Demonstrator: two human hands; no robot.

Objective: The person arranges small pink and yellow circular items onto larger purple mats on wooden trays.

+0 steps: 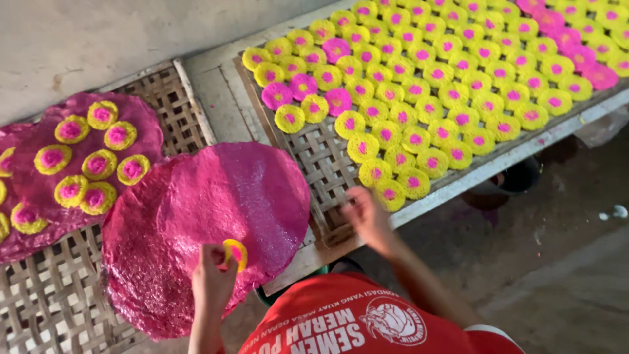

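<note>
Holding a small yellow disc [236, 254] with a pink centre, the left hand [213, 282] has its fingers pinched together on it, pressing it onto the near edge of a big pink sheet [216, 216] that glitters a bit. That sheet spreads out up and away from the grip, draped over a woven tray [52, 295], and further left of the grip there's another pink sheet [85, 164] already dotted with a cluster of the same yellow discs. Right of the grip, the right hand [367, 216] is out over the near corner of a second woven tray [314, 164], fingers spread apart and a bit blurred, not clamped on anything as far as I can see. Its fingertips are just beside the closest disc [391, 195] in the rows there, though I can't tell if they're actually touching it. Beyond that hand the whole tray is packed with rows of yellow discs, plus a few pink discs [337, 101] mixed in near the top left and a strip of them at the far right. A red shirt [347, 324] fills the bottom of the view.
</note>
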